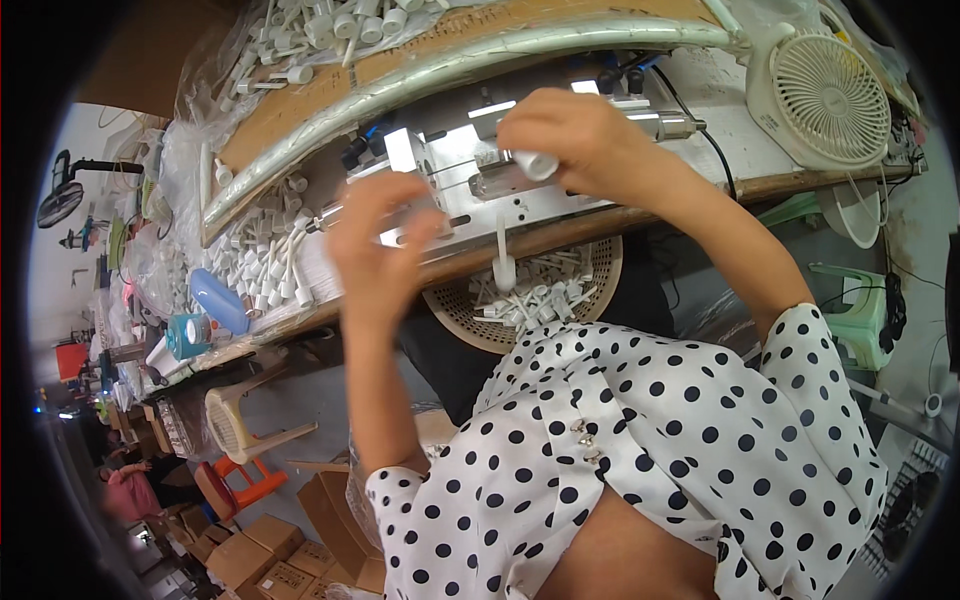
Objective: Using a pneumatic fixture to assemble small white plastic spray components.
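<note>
My right hand is closed around a white cap over the metal fixture on the bench. My left hand, blurred by motion, is at the fixture's left end; a gap shows between its curled fingers and thumb, and I see nothing held there. A white cap with a thin stem appears in mid-air, stem up, above the beige perforated basket. Several similar stemmed white caps lie in that basket, which sits below the bench edge, near my lap.
White caps are heaped on the bench at left and on the raised board behind. A plastic-wrapped rail edges that board. A white fan stands at right; a blue object lies at left. Cables run behind the fixture.
</note>
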`<state>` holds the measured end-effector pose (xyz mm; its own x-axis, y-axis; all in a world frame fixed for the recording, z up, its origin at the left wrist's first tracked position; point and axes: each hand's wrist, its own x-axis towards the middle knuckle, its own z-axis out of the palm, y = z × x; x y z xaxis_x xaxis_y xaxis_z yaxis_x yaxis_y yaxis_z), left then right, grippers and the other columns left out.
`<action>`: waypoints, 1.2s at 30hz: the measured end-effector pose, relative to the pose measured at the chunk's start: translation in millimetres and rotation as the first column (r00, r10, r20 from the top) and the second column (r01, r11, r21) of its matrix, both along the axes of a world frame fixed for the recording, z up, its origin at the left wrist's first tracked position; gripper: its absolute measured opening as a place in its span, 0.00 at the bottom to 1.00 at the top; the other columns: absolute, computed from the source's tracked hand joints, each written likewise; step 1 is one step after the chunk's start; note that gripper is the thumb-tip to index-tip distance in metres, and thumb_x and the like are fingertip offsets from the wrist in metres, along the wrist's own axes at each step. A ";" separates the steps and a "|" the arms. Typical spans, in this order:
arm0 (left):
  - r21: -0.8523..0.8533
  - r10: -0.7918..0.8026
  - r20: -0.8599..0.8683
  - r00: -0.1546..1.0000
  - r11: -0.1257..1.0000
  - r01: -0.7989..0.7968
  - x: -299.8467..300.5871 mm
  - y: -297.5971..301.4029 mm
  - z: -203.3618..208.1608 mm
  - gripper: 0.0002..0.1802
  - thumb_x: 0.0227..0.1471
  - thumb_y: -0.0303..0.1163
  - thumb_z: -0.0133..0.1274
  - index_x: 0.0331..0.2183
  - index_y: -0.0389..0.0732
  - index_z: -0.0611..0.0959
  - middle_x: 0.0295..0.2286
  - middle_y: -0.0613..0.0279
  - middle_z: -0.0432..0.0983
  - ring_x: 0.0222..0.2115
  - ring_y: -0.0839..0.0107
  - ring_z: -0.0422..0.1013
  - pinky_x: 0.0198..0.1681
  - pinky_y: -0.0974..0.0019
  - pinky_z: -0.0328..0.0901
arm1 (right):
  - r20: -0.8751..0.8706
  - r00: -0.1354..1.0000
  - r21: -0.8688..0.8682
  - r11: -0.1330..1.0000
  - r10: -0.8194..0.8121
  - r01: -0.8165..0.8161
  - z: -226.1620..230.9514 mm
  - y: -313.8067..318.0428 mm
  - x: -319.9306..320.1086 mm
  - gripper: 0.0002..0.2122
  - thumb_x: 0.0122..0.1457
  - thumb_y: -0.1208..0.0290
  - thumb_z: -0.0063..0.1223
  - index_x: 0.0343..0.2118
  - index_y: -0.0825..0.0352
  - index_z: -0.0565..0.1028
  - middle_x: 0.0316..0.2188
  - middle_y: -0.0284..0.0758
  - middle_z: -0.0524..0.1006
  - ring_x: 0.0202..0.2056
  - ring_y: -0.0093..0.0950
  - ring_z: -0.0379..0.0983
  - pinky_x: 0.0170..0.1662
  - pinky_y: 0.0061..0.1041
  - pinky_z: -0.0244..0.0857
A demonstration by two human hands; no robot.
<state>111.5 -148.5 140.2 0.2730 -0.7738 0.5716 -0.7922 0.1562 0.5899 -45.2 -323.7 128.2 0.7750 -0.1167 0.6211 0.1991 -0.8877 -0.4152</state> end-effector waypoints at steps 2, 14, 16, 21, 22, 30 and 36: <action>-0.059 0.231 -0.083 0.969 0.970 -0.236 50.5 9.3 12.7 0.05 0.43 0.28 0.55 0.27 0.39 0.80 0.26 0.63 0.75 0.26 0.74 0.68 0.31 0.73 0.63 | 0.029 0.999 -0.392 0.920 0.017 -0.004 -14.8 6.6 12.8 0.09 0.40 0.77 0.53 0.28 0.67 0.70 0.26 0.34 0.72 0.31 0.30 0.70 0.33 0.27 0.65; 0.089 0.598 0.571 0.562 0.636 -0.767 264.8 22.3 6.3 0.18 0.41 0.45 0.55 0.33 0.45 0.80 0.25 0.52 0.75 0.27 0.56 0.71 0.32 0.60 0.64 | -0.078 0.979 -0.470 0.873 -0.189 0.131 -21.6 41.8 -1.7 0.14 0.47 0.68 0.51 0.35 0.71 0.68 0.42 0.44 0.70 0.48 0.38 0.63 0.50 0.32 0.56; 0.164 0.602 0.553 0.576 0.600 -0.783 257.9 15.9 10.4 0.18 0.41 0.45 0.55 0.34 0.45 0.79 0.25 0.52 0.75 0.27 0.57 0.71 0.32 0.60 0.64 | -0.076 0.979 -0.485 0.865 -0.188 0.129 -19.9 41.2 -2.2 0.13 0.47 0.69 0.50 0.35 0.70 0.68 0.41 0.44 0.71 0.49 0.37 0.62 0.51 0.31 0.55; 0.138 0.596 0.550 0.585 0.626 -0.768 282.3 26.9 1.9 0.19 0.41 0.43 0.54 0.36 0.44 0.77 0.24 0.53 0.75 0.26 0.58 0.71 0.31 0.61 0.64 | -0.047 0.978 -0.478 0.864 -0.204 0.157 -23.1 43.2 -3.5 0.11 0.47 0.73 0.45 0.34 0.69 0.68 0.40 0.42 0.71 0.49 0.36 0.62 0.51 0.32 0.55; 0.120 0.638 0.467 0.612 0.640 -0.759 279.4 27.1 -0.5 0.18 0.41 0.42 0.54 0.35 0.44 0.77 0.24 0.52 0.74 0.25 0.57 0.71 0.31 0.61 0.64 | -0.054 0.975 -0.492 0.856 -0.216 0.162 -23.5 43.3 -3.8 0.11 0.47 0.73 0.46 0.35 0.69 0.69 0.40 0.42 0.71 0.49 0.35 0.62 0.51 0.32 0.55; -0.119 0.445 -0.179 0.877 0.875 -0.468 161.5 21.0 25.4 0.12 0.45 0.28 0.55 0.35 0.36 0.75 0.28 0.66 0.70 0.26 0.81 0.64 0.29 0.78 0.60 | -0.031 0.978 -0.498 0.851 -0.209 0.166 -20.0 41.5 -1.3 0.12 0.47 0.73 0.46 0.36 0.69 0.68 0.38 0.41 0.72 0.47 0.33 0.63 0.50 0.31 0.55; -0.103 0.203 -0.470 0.859 0.954 -0.281 69.6 14.9 30.4 0.11 0.46 0.25 0.55 0.34 0.35 0.74 0.28 0.65 0.71 0.27 0.82 0.66 0.30 0.80 0.62 | -0.003 0.980 -0.469 0.866 -0.199 0.174 -21.0 39.8 0.5 0.12 0.47 0.72 0.47 0.36 0.69 0.68 0.38 0.41 0.72 0.46 0.33 0.64 0.50 0.31 0.56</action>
<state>181.1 -133.6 170.6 0.6964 -0.5569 0.4525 -0.4727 0.1185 0.8732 -44.7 -283.9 107.1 0.7988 0.0302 0.6008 0.0009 -0.9988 0.0490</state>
